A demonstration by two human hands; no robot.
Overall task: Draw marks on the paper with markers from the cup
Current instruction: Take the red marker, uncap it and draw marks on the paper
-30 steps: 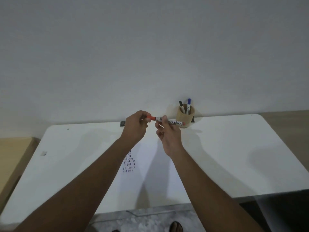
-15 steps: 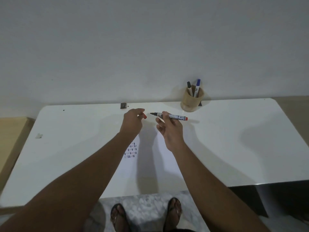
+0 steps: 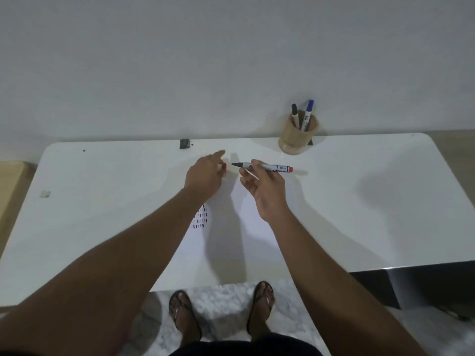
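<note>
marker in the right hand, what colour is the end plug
Red-orange, on the marker held by the right hand; the head view shows it best.

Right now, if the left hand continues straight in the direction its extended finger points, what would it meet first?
The left hand points up and rightward across the bare white table, roughly toward the round wooden cup holding markers. Nothing lies between; depth is unclear, so it may pass left of the cup and meet the wall.

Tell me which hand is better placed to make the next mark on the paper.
Right. The right hand holds the uncapped marker above the paper, tip bare. The left hand holds only the red cap.
</note>
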